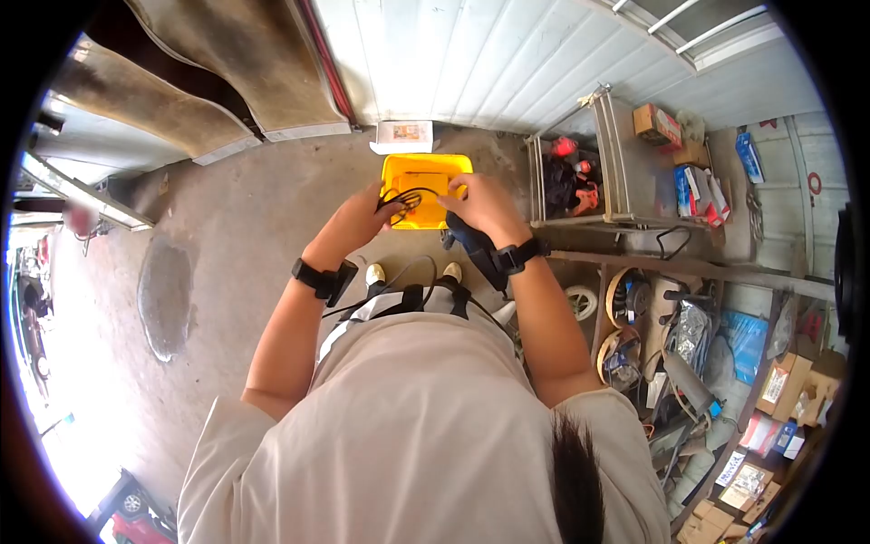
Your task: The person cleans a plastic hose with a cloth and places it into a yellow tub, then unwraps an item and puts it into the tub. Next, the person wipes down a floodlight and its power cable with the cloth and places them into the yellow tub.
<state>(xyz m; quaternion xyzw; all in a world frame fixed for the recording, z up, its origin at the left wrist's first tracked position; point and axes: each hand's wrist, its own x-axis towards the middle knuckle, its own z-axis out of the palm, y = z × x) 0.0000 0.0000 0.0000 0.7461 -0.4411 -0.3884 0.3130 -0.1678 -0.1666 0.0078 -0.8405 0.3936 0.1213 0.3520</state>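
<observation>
My left hand is closed on a black cable, which is gathered in loops above a yellow bin. To the right of the loops, my right hand has its fingers bent near the cable's end; what they hold, if anything, is too small to tell. A dark blue and black tool hangs just below my right hand, partly hidden by my wrist. Inside the bin lie yellow and orange things that I cannot make out. Another stretch of cable runs down past my waist.
A white box lies behind the bin. At the right stand a metal rack with red tools and boxes, and a shelf with wheels, foil and cartons. Brown curved panels lean at the upper left.
</observation>
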